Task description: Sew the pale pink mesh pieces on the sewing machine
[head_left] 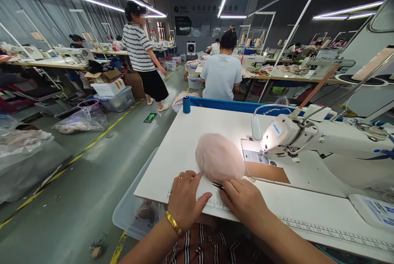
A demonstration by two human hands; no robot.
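Note:
A pale pink, rounded fabric piece (220, 156), domed like a bra cup, lies on the white sewing table (172, 149) left of the needle area. At its lower left edge rests my left hand (188, 196), fingers on the tabletop and thumb stretched apart, gripping nothing. My right hand (243, 198) is closed around small dark thread snips (218, 185); their pointed tips stick out leftward by the fabric's lower edge. Most of the snips is hidden by my fingers. To the right stands the sewing machine (285, 135), its lamp lit over the needle plate (255, 156).
A brown flat piece (267, 171) lies by the needle plate. A blue thread spool (186, 105) stands at the table's far left corner. Below the left edge sits a clear plastic bin (129, 210). One person (220, 73) sits ahead; another (141, 51) walks in the aisle.

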